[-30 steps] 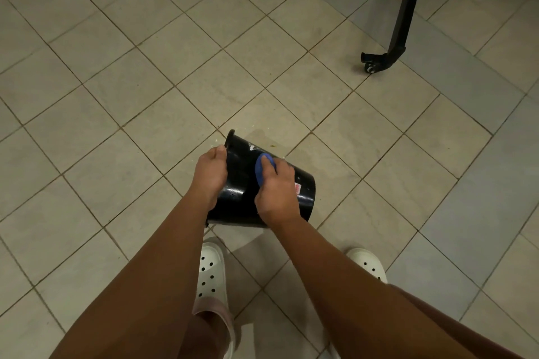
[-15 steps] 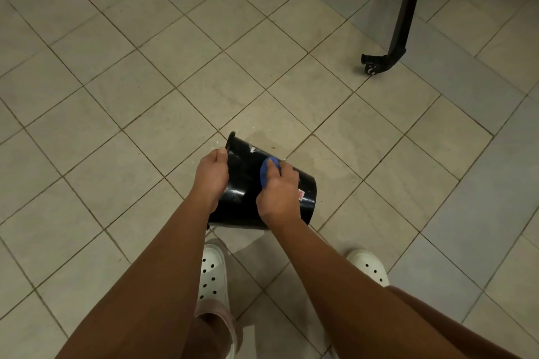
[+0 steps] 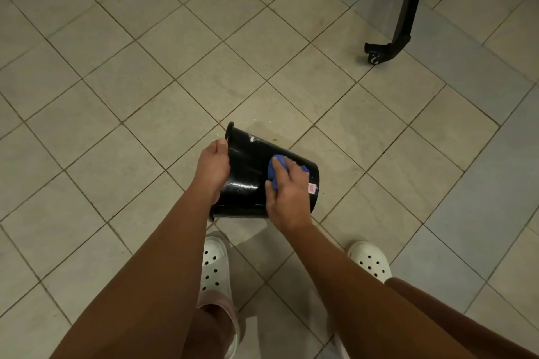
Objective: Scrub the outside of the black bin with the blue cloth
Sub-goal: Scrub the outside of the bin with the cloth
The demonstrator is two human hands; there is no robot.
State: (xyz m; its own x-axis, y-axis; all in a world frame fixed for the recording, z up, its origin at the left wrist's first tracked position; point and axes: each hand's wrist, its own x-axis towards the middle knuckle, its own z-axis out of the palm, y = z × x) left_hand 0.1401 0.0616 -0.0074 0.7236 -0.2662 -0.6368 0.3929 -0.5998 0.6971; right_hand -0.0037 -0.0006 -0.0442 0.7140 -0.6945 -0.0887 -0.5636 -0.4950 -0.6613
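I have the black bin (image 3: 248,178) tipped on its side in front of me, with its open mouth to my left and its flat bottom to my right. It is just past my white shoes (image 3: 215,265), over the tiled floor (image 3: 145,96). I cannot tell if it touches the floor or hangs a bit above it.

My left hand (image 3: 213,167) is curled round the rim at the bin's mouth and grips it there. My right hand (image 3: 287,195) is on the bin's upper side, nearer its bottom. Its fingers are bent round the blue cloth (image 3: 274,167), which is bunched into a ball and pressed flat against the bin. A small pink sticker (image 3: 312,188) sits just beside that hand, at the bottom end of the bin.

I think the bin is light, since one hand at the rim seems enough to hold it. It looks like hard, shiny plastic, so it may be slippery, more so if it is wet. The rim is the best place to hold, because its lip gives my fingers something to hook on. The cloth is soft and squashy, so I should hold it tight and push firmly.

Far beyond the bin stands a black leg (image 3: 402,23) with a little wheel.
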